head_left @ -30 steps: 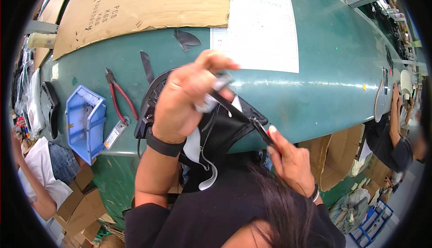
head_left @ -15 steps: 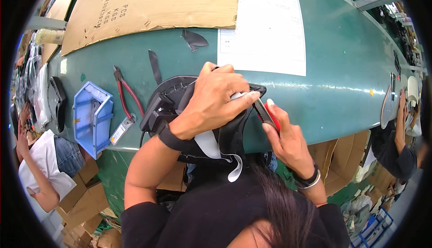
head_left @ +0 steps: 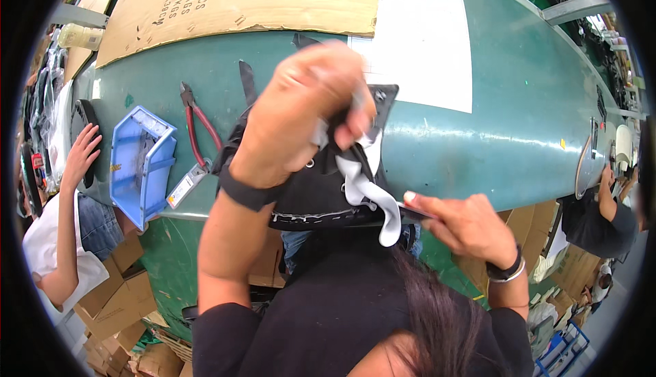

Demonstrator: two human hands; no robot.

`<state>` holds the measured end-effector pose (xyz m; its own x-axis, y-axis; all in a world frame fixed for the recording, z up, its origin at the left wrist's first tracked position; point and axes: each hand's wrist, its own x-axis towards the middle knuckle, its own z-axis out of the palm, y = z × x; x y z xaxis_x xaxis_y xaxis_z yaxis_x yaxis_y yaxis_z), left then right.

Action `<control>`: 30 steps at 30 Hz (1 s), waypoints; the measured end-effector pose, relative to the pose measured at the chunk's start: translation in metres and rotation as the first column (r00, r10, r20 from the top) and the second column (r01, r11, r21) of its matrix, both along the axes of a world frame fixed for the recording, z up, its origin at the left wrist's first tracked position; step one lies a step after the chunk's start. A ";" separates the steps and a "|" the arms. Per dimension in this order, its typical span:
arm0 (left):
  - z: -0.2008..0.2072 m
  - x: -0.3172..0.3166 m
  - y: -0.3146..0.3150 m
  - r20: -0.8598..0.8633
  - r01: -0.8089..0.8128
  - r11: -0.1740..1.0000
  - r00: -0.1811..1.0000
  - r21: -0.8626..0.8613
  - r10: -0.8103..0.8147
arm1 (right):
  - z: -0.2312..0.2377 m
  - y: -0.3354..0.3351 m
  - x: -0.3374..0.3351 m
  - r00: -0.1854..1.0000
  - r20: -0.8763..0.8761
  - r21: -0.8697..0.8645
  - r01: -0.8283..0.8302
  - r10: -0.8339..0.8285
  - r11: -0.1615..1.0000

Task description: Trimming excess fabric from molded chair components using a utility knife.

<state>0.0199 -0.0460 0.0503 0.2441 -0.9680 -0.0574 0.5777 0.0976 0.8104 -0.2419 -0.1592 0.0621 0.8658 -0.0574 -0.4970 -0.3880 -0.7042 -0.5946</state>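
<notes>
The left hand [head_left: 301, 114] is closed in a pinch high over the black fabric piece [head_left: 321, 189], its fingertips gathered on a bit of the white strap [head_left: 365, 192] near the piece's far edge. The right hand [head_left: 465, 223] is closed on the near right corner of the same piece, thumb flat along a thin dark edge (whether it also grips a small tool there I cannot tell). The black piece rests on the near edge of the green surface [head_left: 478, 144], partly overhanging toward the person's body.

To do this well, the right hand should keep the piece taut and level while the left draws the strap straight, without twisting, so the strap lies flat against the stitched border.

The piece looks like stiff, matte black fabric with a line of pale stitching along its near edge and small metal eyelets. The strap is soft, smooth and pale, curling loosely down. The surface is glossy green and reflects light. To the left lie red-handled pliers [head_left: 195, 120] and a blue plastic bin [head_left: 140, 165]. Far off lie a sheet of brown cardboard [head_left: 232, 1] and a white paper sheet [head_left: 424, 42]. Another person's hand [head_left: 82, 155] rests on a dark round object at the far left.
</notes>
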 end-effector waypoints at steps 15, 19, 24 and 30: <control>-0.031 -0.004 0.010 0.730 0.174 0.983 0.664 0.055 -0.159 | -0.001 0.027 -0.017 0.976 0.079 -0.195 0.216 -0.204 0.957; -0.033 -0.003 0.012 0.807 0.029 0.997 0.585 0.076 -0.079 | -0.013 0.056 -0.024 0.892 0.250 -0.208 0.429 -0.376 0.879; -0.026 -0.010 0.045 0.935 -0.233 0.947 -0.223 0.222 -0.274 | 0.002 0.015 0.007 0.966 0.197 -0.397 0.235 -0.168 0.887; 0.003 -0.037 0.047 0.944 -0.159 0.959 -0.199 0.234 -0.263 | -0.002 -0.018 0.022 0.989 0.149 -0.377 0.079 -0.024 0.923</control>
